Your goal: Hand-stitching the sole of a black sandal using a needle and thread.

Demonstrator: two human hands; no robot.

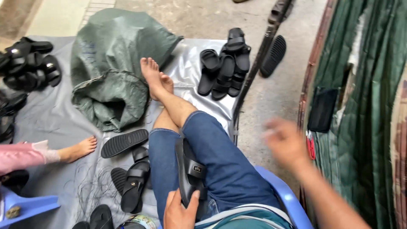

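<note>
Left hand [179, 210] grips the heel end of a black slide sandal [190, 171] lying on the lap. Right hand [285, 142], blurred, hangs empty over the concrete floor [271, 99], fingers loosely spread. Sandal appears light, flexible, rubbery; best held by sole edge or strap.

An informal, floor-level sandal workshop is indicated, set up on bare ground rather than at benches. A grey plastic sheet [51, 118] is spread over a rough concrete floor [275, 97] as the work surface. Black slide sandals are seen in batches: one heap [29, 61] at the far left, a second cluster [227, 63] further along the sheet, and loose pieces [133, 178] with a separate sole [124, 142] near the seated worker. A large green woven sack [114, 63] lies open on the sheet. Thin black trimmings [91, 186] are scattered nearby. Seating is a blue plastic chair [284, 197]; a second person's bare foot [80, 148] is noted.
</note>
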